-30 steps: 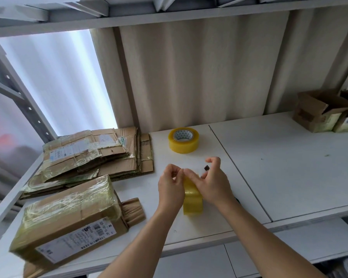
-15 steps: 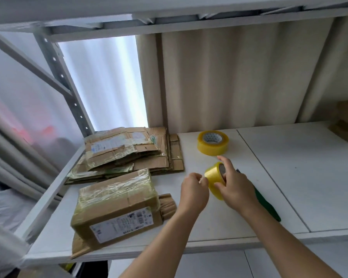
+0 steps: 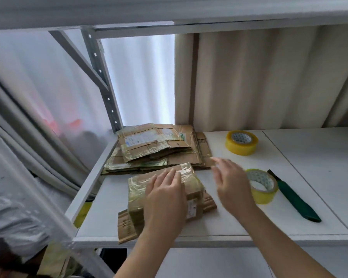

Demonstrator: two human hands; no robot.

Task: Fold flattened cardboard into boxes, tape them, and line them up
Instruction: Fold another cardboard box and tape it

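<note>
A taped cardboard box (image 3: 141, 192) with a white label lies on the white shelf (image 3: 239, 221), near its front left. My left hand (image 3: 165, 197) rests flat on top of the box with straight fingers. Just right of the box, my right hand (image 3: 231, 181) hovers with fingers spread, blurred, holding nothing. A yellow tape roll (image 3: 262, 186) lies on the shelf just right of that hand. A stack of flattened cardboard (image 3: 155, 147) sits behind the box.
A second yellow tape roll (image 3: 241, 142) stands at the back of the shelf. A green-handled knife (image 3: 293, 197) lies right of the near roll. A metal upright (image 3: 100, 77) and a plastic curtain (image 3: 38, 117) bound the left side. Another shelf hangs overhead.
My right hand has let go of the tape roll, which now lies on the shelf. Both hands moved left, the left one landing on the box. The view has swung left.
</note>
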